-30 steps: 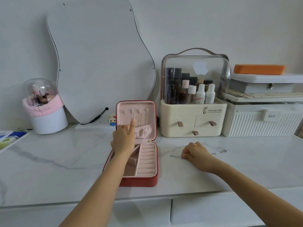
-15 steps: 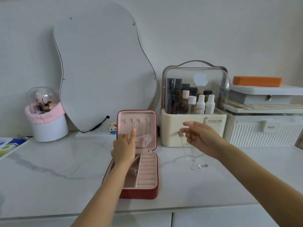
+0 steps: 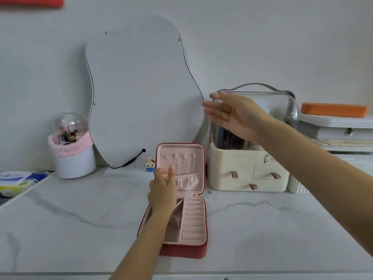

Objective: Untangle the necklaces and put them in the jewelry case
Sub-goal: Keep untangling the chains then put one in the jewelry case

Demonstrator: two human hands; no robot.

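Observation:
The red jewelry case (image 3: pixel 193 252) lies open on the marble counter, its pink-lined lid (image 3: pixel 198 153) standing upright. My left hand (image 3: pixel 162 191) is over the case. Its index finger points up and presses on the lid's inside by the necklace hooks, and the other fingers are curled. My right hand (image 3: pixel 232 116) is raised in front of the clear-topped cosmetic organizer (image 3: pixel 248 172), fingers stretched to the left. A very thin necklace chain (image 3: pixel 211 150) hangs faintly from its fingertips down to the counter beside the case.
A wavy mirror (image 3: pixel 141 87) leans on the wall behind the case, with a small toy figure (image 3: pixel 149 163) at its foot. A white tub with a pink rim (image 3: pixel 72 156) stands at the left. White storage boxes (image 3: pixel 339 130) topped by an orange block are at the right.
My right hand picked the necklace up off the counter and has risen up and to the left with it. My left hand has stayed on the lid. The camera tilted upward.

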